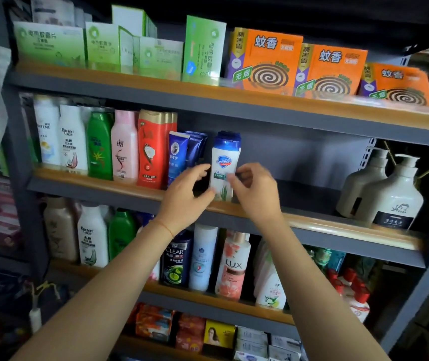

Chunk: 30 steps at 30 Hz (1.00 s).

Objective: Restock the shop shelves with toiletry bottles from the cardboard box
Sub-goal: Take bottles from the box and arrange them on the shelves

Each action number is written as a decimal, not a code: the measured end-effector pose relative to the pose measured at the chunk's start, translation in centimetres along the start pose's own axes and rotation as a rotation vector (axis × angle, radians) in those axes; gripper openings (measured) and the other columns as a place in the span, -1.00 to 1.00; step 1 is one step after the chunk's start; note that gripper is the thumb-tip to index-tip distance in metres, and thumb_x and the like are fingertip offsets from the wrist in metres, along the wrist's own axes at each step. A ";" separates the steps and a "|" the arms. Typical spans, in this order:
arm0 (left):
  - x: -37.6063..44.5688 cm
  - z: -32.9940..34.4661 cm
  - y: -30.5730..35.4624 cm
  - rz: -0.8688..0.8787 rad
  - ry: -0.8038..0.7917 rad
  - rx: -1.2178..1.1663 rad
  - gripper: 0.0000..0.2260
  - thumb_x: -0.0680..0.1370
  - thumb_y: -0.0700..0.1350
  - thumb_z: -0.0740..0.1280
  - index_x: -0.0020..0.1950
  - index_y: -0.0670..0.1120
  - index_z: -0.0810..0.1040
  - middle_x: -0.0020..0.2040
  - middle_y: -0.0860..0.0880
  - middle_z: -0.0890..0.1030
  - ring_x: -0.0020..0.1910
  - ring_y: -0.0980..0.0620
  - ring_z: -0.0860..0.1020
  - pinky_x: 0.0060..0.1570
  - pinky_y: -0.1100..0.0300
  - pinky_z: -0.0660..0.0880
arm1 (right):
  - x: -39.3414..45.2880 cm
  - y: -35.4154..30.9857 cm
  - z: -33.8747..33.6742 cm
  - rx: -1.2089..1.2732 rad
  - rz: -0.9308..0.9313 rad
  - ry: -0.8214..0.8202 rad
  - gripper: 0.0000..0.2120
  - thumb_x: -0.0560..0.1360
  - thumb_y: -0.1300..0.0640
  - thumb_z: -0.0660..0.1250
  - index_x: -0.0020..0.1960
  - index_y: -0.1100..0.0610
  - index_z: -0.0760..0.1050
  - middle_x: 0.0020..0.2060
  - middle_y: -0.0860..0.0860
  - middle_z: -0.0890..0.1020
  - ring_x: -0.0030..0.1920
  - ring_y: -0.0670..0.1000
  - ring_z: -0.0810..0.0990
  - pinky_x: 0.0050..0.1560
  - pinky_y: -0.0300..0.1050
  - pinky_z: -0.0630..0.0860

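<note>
A white Safeguard bottle (225,158) with a blue cap stands upright on the second shelf (312,224), just right of several blue tubes (185,152). My left hand (191,190) curls round the bottle's lower left side. My right hand (253,190) pinches its lower right edge with thumb and fingertips. The bottle's base looks to be at the shelf's front lip, partly hidden by my hands. The cardboard box is out of view.
Left of the tubes stand red (153,149), pink, green and white bottles. Two pale pump bottles (387,194) sit at the shelf's right end, with bare shelf between. Orange coil boxes (265,61) and green boxes fill the top shelf; more bottles (231,264) stand below.
</note>
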<state>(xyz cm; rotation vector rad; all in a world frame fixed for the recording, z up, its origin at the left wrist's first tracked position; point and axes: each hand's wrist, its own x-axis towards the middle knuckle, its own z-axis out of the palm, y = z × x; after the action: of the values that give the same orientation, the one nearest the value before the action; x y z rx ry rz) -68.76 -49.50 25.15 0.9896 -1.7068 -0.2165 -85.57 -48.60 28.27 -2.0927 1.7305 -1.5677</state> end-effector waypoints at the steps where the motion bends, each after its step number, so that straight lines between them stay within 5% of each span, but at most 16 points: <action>1: -0.7 -0.5 -0.2 0.034 0.105 -0.021 -0.68 0.54 -0.07 0.32 0.30 -0.02 0.55 0.08 0.08 0.61 0.05 0.17 0.55 0.08 0.23 0.50 | -1.3 -0.5 0.0 0.095 -0.029 0.113 -0.86 0.52 0.06 0.37 -0.02 0.12 0.54 -0.14 -0.01 0.61 -0.16 -0.05 0.56 -0.10 -0.08 0.54; 4: -3.6 -2.3 -1.9 0.001 0.252 -0.034 -0.79 0.54 -0.03 0.27 -0.01 -0.05 0.67 -0.20 0.08 0.66 -0.24 0.12 0.60 -0.20 0.12 0.57 | -5.5 -2.3 1.8 0.428 -0.022 0.104 -0.88 0.54 0.20 0.28 -0.17 0.10 0.51 -0.34 -0.03 0.56 -0.31 -0.05 0.49 -0.25 -0.12 0.45; 8: -10.4 -5.2 -8.1 -0.272 0.268 0.055 -0.71 0.53 0.08 0.21 0.02 -0.02 0.66 -0.20 0.06 0.67 -0.22 0.09 0.61 -0.19 0.10 0.58 | -10.2 -2.9 10.4 0.487 -0.010 -0.408 -0.81 0.58 0.20 0.26 -0.21 0.09 0.49 -0.41 0.01 0.51 -0.41 -0.01 0.45 -0.34 -0.07 0.41; 14: -33.0 -11.0 -21.1 -1.093 0.229 0.221 -0.72 0.64 -0.05 0.25 0.35 0.08 0.42 -0.05 0.03 0.60 -0.09 -0.01 0.58 -0.16 0.09 0.49 | -22.7 -2.6 27.2 0.311 0.132 -1.089 -0.79 0.57 0.20 0.25 -0.23 0.08 0.51 -0.40 0.01 0.59 -0.41 -0.05 0.53 -0.30 -0.12 0.47; 18: -48.9 -13.8 -24.8 -1.509 0.267 0.376 -0.71 0.60 -0.10 0.28 0.33 -0.05 0.50 0.13 -0.08 0.60 0.13 -0.14 0.55 0.17 -0.01 0.48 | -34.6 -2.9 37.1 0.219 0.280 -1.516 -0.79 0.61 0.16 0.21 -0.18 0.09 0.52 -0.29 0.04 0.60 -0.36 0.01 0.56 -0.27 -0.08 0.51; 21: -57.5 -15.4 -26.8 -1.584 0.089 0.703 -0.72 0.54 -0.07 0.34 0.23 -0.11 0.55 0.16 -0.14 0.59 0.22 -0.18 0.51 0.42 -0.18 0.23 | -42.7 -3.2 43.5 0.121 0.269 -1.726 -0.80 0.60 0.08 0.19 -0.15 0.04 0.53 -0.19 0.05 0.64 -0.28 0.03 0.62 -0.20 -0.02 0.53; 27: -67.0 -18.5 -31.6 -1.598 -0.098 0.818 -0.47 0.58 0.02 0.27 0.53 -0.06 0.30 0.58 -0.10 0.22 0.59 -0.12 0.05 0.54 -0.13 -0.11 | -53.6 -4.0 53.9 -0.001 0.269 -1.878 -0.88 0.62 0.19 0.20 -0.07 0.11 0.48 -0.24 0.04 0.55 -0.28 -0.03 0.51 -0.34 -0.27 0.43; 30: -69.6 -18.7 -34.0 -1.546 -0.149 0.859 -0.41 0.58 0.08 0.24 0.58 -0.01 0.19 0.62 -0.05 0.09 0.60 -0.10 -0.07 0.53 -0.16 -0.14 | -58.7 -3.8 58.3 0.012 0.152 -1.952 -0.81 0.61 0.28 0.20 0.19 0.18 0.49 0.07 0.13 0.57 -0.06 -0.02 0.52 -0.10 -0.24 0.45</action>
<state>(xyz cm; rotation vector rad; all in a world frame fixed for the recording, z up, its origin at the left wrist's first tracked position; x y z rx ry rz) -31.82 -16.25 -37.10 2.8390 -0.7246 -0.5504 -37.26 -35.60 -37.79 -1.8199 0.8384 0.6564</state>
